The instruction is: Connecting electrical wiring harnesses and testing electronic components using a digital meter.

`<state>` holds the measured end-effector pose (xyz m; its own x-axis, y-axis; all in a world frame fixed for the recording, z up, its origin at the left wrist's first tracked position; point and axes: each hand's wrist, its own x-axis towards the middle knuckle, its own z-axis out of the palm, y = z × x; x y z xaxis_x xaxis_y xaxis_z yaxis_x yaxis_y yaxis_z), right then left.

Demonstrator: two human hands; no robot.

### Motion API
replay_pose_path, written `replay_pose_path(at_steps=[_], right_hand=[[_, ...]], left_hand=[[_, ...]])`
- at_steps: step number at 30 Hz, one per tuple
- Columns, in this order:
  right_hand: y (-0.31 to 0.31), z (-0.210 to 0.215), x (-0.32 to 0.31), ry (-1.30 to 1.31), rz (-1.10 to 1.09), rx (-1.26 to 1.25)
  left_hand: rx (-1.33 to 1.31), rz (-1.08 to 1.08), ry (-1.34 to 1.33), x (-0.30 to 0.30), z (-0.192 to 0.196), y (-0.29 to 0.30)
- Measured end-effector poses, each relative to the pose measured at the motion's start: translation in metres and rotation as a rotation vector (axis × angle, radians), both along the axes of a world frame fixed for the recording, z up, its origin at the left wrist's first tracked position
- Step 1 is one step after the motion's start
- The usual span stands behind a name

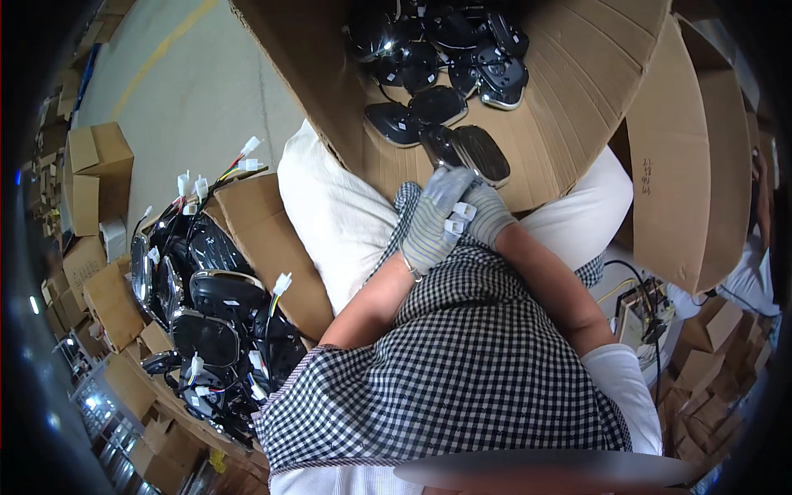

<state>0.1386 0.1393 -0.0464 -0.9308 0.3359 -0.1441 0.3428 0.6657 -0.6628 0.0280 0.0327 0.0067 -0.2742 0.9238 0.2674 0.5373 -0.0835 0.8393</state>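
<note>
Both of my hands wear pale striped gloves and meet at the near edge of the open cardboard box point(577, 91). My left hand point(441, 202) is closed, its fingers beside those of my right hand point(488, 213), also closed. White plugs point(459, 218) stick out between the hands; their wire leads are mostly hidden by the gloves. Just beyond my fingertips is a black rounded housing with a pale metallic rim point(483, 155), tilted at the box's near edge. A second black housing point(437, 147) lies against it. Deeper in the box are several similar black housings point(412, 66).
At my left, a second carton point(256, 223) holds several black rimmed housings point(206, 338) with coloured wires and white plugs point(282, 285) standing up. Stacked cartons point(103, 165) line the far left. Tall box flaps point(668, 157) and another person's arm point(761, 190) are at the right.
</note>
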Motion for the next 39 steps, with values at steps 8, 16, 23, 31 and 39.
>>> replay_pose_path(at_steps=[8,16,23,31,39], right_hand=[[0.021,0.069,0.033,0.25,-0.242,-0.75],[0.03,0.11,0.04,0.035,-0.209,-0.204],[0.05,0.109,0.049,-0.244,0.098,-0.382],[0.054,0.081,0.061,-0.271,0.138,-0.679],[0.049,0.054,0.059,0.005,0.429,-0.138]], left_hand=[[-0.236,0.121,-0.378,-0.002,0.019,-0.011],[-0.248,0.0,-0.771,0.001,0.011,-0.006],[-0.574,-0.115,-0.942,-0.003,-0.001,-0.013],[-0.648,-0.267,-0.86,-0.005,0.005,-0.009],[-0.746,-0.184,-0.694,-0.005,0.011,-0.002]])
